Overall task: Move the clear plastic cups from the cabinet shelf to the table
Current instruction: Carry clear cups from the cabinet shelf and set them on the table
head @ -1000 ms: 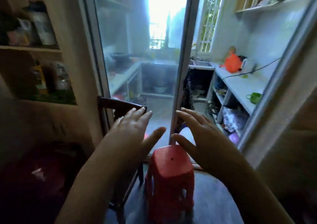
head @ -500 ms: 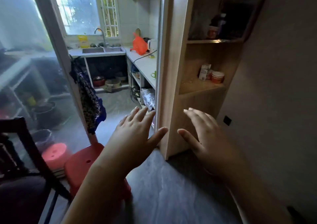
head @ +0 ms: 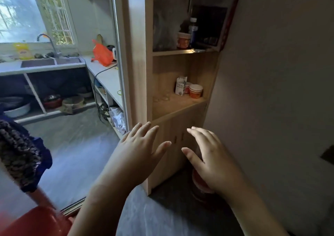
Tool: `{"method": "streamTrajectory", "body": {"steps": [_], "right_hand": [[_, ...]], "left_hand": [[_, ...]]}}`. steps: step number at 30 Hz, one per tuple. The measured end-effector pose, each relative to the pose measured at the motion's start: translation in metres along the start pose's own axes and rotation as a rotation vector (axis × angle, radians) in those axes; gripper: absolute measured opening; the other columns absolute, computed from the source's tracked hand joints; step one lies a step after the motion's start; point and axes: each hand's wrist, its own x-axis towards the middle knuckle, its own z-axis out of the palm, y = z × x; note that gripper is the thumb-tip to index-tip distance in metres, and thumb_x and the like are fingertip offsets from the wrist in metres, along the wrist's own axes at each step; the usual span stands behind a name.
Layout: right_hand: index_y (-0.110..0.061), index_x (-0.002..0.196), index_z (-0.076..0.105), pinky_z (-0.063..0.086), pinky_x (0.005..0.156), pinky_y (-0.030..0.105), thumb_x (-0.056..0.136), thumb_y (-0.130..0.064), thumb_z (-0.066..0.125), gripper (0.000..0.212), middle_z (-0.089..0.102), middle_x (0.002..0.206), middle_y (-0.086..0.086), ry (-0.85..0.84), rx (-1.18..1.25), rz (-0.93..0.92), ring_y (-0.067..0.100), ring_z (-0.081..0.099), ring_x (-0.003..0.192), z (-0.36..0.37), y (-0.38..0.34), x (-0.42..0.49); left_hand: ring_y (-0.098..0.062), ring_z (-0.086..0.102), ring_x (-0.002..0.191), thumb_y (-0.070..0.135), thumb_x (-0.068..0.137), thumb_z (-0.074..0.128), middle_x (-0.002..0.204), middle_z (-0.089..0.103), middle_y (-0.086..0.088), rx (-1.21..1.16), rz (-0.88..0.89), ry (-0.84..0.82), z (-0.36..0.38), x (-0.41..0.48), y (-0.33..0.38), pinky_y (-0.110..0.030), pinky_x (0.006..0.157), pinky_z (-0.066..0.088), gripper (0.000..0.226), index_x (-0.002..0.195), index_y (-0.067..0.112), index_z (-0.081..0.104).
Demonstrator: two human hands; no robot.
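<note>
A wooden cabinet (head: 182, 127) stands ahead with open shelves. On its lower shelf (head: 180, 105) a few small clear plastic cups (head: 162, 96) sit at the left, faint and hard to make out. My left hand (head: 141, 149) and my right hand (head: 207, 154) hover side by side in front of the cabinet's lower doors, below that shelf. Both hands are empty, palms down, fingers spread. No table is in view.
Red-and-white paper cups (head: 195, 91) and a small carton (head: 180, 86) stand at the shelf's right. The upper shelf holds a bottle (head: 193, 31) and a tub (head: 183, 40). A red stool (head: 36, 221) is lower left, a red-lidded container (head: 198, 183) under my right hand, a wall (head: 280, 91) at right, kitchen counter (head: 106, 76) left.
The view has swung right from the glass door and red stool to the wooden cabinet, which is now closer. Both hands stay open and held out in front.
</note>
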Motion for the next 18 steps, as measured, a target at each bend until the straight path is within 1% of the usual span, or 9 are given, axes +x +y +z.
{"method": "streamTrajectory", "body": {"steps": [2,6,11,13,16,18], "right_hand": [[-0.027,0.14,0.033,0.017,0.108,0.019,0.087,-0.062,0.024,0.064,0.036,0.146,-0.01,0.003,0.01,-0.004,0.002,0.023,0.134,0.007,0.009,0.042],[-0.03,0.141,0.031,0.016,0.109,0.019,0.088,-0.061,0.025,0.061,0.032,0.147,-0.014,0.011,0.027,-0.015,0.0,0.02,0.136,0.031,0.03,0.101],[-0.032,0.139,0.032,0.006,0.102,0.005,0.086,-0.062,0.025,0.061,0.033,0.147,-0.016,-0.038,0.036,0.039,-0.004,0.02,0.134,0.064,0.072,0.131],[-0.032,0.139,0.034,0.006,0.098,0.001,0.087,-0.06,0.029,0.059,0.034,0.145,-0.016,-0.036,0.049,0.041,-0.006,0.02,0.132,0.067,0.088,0.151],[-0.027,0.138,0.038,0.009,0.101,0.005,0.092,-0.047,0.043,0.05,0.039,0.143,-0.012,-0.027,0.088,0.009,-0.004,0.024,0.131,0.075,0.113,0.19],[-0.026,0.137,0.039,0.014,0.102,0.01,0.091,-0.043,0.045,0.049,0.041,0.142,-0.01,-0.039,0.1,-0.02,-0.003,0.026,0.13,0.086,0.131,0.215]], "left_hand": [[-0.011,0.004,0.143,0.066,0.085,0.021,0.156,0.015,0.008,-0.018,0.009,0.015,0.001,0.039,-0.01,-0.03,0.114,0.007,0.07,0.145,0.031,0.019],[-0.012,0.005,0.143,0.065,0.085,0.021,0.156,0.016,0.007,-0.043,0.007,0.015,0.019,0.105,-0.031,-0.032,0.114,0.009,0.07,0.146,0.03,0.019],[-0.013,0.005,0.143,0.065,0.086,0.022,0.156,0.015,0.005,-0.026,0.004,-0.086,0.051,0.157,-0.04,-0.033,0.114,0.01,0.07,0.146,0.028,0.018],[-0.013,0.005,0.143,0.065,0.086,0.021,0.156,0.015,0.006,-0.011,-0.007,-0.061,0.056,0.178,-0.045,-0.032,0.115,0.009,0.07,0.146,0.029,0.017],[-0.012,0.006,0.143,0.063,0.087,0.022,0.156,0.015,0.007,-0.021,-0.031,-0.021,0.063,0.205,-0.052,-0.03,0.114,0.009,0.069,0.146,0.029,0.016],[-0.01,0.005,0.143,0.061,0.088,0.026,0.156,0.014,0.008,-0.031,-0.05,-0.04,0.072,0.22,-0.054,-0.028,0.114,0.009,0.067,0.146,0.03,0.016]]}}
